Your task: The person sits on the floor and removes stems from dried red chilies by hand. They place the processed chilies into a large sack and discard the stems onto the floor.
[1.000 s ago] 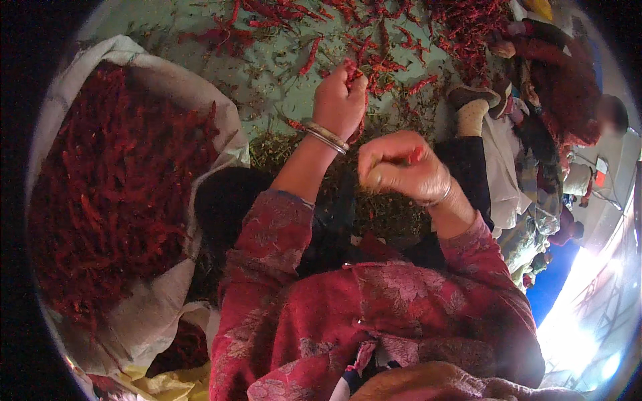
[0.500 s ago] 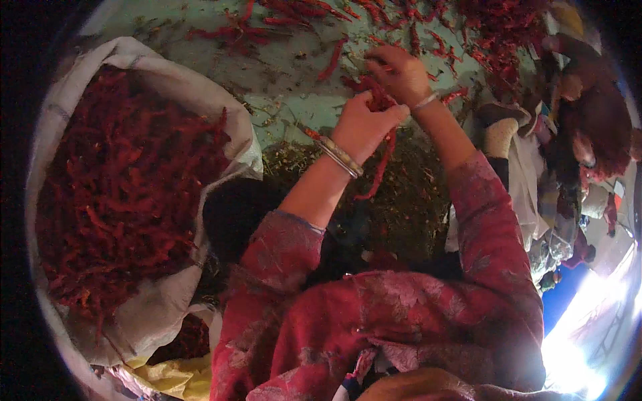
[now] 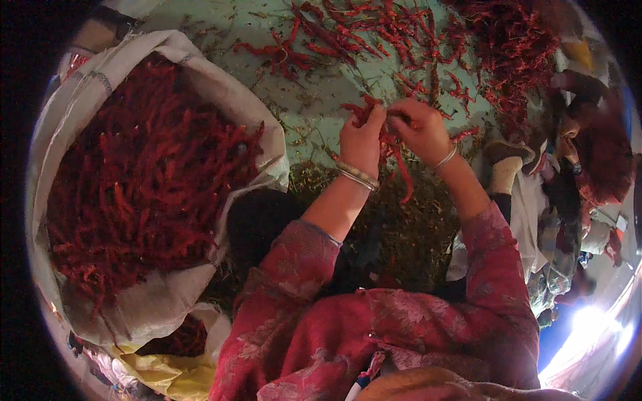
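Note:
My left hand (image 3: pixel 362 144) is closed around several dried red chillies (image 3: pixel 404 175). Some poke out above its fingers, and one long chilli dangles below. Right beside it, my right hand (image 3: pixel 428 136) is drawn into a pinch against the bunch; what lies between its fingertips is hidden. On the pale green surface beyond both hands, loose dried chillies (image 3: pixel 334 40) are scattered. To my left stands a white woven sack (image 3: pixel 251 107), its mouth wide, filled with dried red chillies (image 3: pixel 154 187).
A dense heap of chillies (image 3: pixel 511 60) lies at the far right. Stems and bits of debris (image 3: pixel 414 234) cover the area beneath my forearms. A yellow sack (image 3: pixel 174 374) sits at the lower left. Along the right edge, another person (image 3: pixel 602 157) is close by.
My right hand has come back toward the left hand and now meets the chilli bunch. The whole view has shifted, so the sack and scattered chillies appear lower and farther right.

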Action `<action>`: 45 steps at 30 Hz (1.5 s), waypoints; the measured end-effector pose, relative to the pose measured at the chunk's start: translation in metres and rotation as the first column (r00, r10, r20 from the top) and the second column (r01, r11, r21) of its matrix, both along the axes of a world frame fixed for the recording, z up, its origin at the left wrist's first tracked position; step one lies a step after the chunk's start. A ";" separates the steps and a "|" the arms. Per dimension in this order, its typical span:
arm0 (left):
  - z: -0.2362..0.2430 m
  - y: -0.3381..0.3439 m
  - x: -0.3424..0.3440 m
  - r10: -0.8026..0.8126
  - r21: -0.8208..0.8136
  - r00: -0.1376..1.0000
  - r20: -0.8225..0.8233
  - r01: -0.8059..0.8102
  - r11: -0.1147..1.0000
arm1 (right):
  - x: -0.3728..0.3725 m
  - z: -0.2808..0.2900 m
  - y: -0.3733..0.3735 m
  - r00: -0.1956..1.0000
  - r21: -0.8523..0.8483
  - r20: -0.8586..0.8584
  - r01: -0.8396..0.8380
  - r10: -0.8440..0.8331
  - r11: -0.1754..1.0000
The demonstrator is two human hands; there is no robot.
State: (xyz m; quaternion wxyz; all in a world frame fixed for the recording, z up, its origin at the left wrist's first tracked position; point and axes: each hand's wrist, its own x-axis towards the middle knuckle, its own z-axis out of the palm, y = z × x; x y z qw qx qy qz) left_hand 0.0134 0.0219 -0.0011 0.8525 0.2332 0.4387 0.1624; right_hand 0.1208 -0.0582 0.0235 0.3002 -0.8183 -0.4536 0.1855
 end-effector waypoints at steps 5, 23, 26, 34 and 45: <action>0.018 0.007 -0.003 -0.112 -0.009 0.990 0.084 0.114 0.993 | -0.006 0.027 -0.010 0.874 -0.032 -0.418 0.260 -0.250 0.965; 0.015 0.009 -0.006 -0.314 0.025 0.935 0.162 0.315 0.949 | 0.009 0.020 0.015 0.650 -0.114 -0.653 0.424 -0.389 0.899; 0.015 0.016 -0.005 -0.222 -0.042 0.944 0.242 0.239 0.970 | 0.003 0.017 0.037 0.328 -0.157 -0.858 0.566 -0.396 0.809; 0.030 0.032 -0.012 -0.135 -0.072 0.898 0.419 0.182 0.981 | -0.007 0.025 0.059 -0.024 -0.121 -0.991 0.589 -0.132 0.799; 0.058 0.036 -0.027 -0.258 0.048 0.816 0.518 0.273 0.961 | 0.024 -0.007 0.101 0.685 -0.001 -0.663 0.401 -0.301 0.916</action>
